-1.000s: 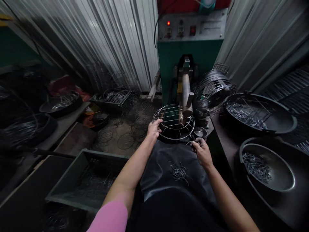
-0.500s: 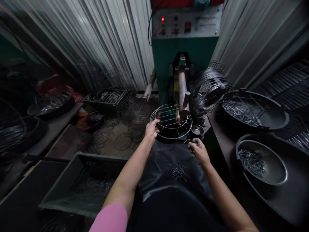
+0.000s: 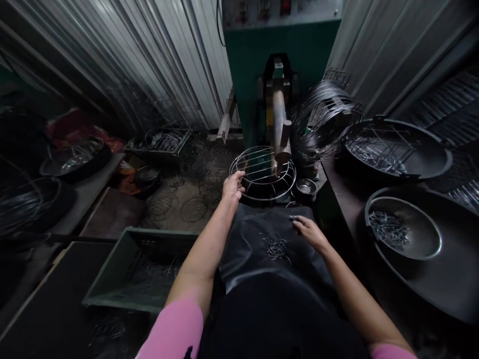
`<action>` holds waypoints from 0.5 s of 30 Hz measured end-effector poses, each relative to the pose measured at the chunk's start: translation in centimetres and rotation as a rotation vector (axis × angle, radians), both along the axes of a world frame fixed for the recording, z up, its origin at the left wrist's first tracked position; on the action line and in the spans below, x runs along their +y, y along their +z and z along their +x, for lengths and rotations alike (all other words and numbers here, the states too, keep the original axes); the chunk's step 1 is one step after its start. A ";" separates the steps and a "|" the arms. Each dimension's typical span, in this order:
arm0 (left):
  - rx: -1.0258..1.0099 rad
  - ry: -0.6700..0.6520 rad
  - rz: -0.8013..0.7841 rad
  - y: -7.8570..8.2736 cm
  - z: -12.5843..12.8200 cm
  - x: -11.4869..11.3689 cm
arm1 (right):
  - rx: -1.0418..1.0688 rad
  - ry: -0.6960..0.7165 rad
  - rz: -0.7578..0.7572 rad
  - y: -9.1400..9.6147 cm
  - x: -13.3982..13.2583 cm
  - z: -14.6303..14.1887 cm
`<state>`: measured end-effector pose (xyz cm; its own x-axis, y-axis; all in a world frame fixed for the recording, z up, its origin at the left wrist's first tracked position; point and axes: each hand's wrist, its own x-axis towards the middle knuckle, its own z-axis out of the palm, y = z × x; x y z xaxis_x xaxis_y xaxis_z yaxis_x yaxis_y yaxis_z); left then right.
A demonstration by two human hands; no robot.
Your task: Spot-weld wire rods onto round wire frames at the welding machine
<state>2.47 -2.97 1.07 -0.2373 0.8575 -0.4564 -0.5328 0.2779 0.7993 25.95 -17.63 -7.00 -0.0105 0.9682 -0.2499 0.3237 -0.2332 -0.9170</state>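
Note:
My left hand [image 3: 232, 185] grips the near left rim of a round wire rack [image 3: 262, 172] that sits under the arm of a green welding machine [image 3: 279, 127]. My right hand [image 3: 307, 230] rests low on the dark apron [image 3: 258, 239] over my lap, fingers pinched on a small wire piece pointing left. A little heap of bent wire pieces [image 3: 276, 246] lies on the apron just left of that hand.
A small metal bowl [image 3: 306, 188] stands right of the rack. Dark pans with wire pieces [image 3: 400, 232] [image 3: 392, 147] sit on the right, a bundle of wire hoops [image 3: 322, 119] behind. A green crate [image 3: 142, 267] lies lower left; loose wire rings litter the floor [image 3: 187, 199].
My right hand has dropped from near the rack's front edge down onto the apron beside the wire heap. The left hand keeps its hold on the rim. The camera has tilted downward.

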 end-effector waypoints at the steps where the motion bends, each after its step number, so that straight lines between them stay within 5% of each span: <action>1: 0.003 0.003 -0.004 0.0 0.0 0.0 | -0.136 0.057 0.008 -0.7 -0.7 0.0; 7: -0.006 -0.013 -0.011 0.4 0.5 -0.1 | -0.664 0.297 -0.067 -2.6 -2.9 -0.6; 15: 0.004 0.000 -0.005 0.4 0.6 -0.1 | -0.732 0.250 -0.062 -2.4 -2.3 -0.6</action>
<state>3.05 -3.05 1.52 -0.2390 0.8550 -0.4602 -0.5299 0.2822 0.7997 25.32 -19.97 -9.36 -0.0378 0.9428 -0.3313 0.8918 -0.1178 -0.4369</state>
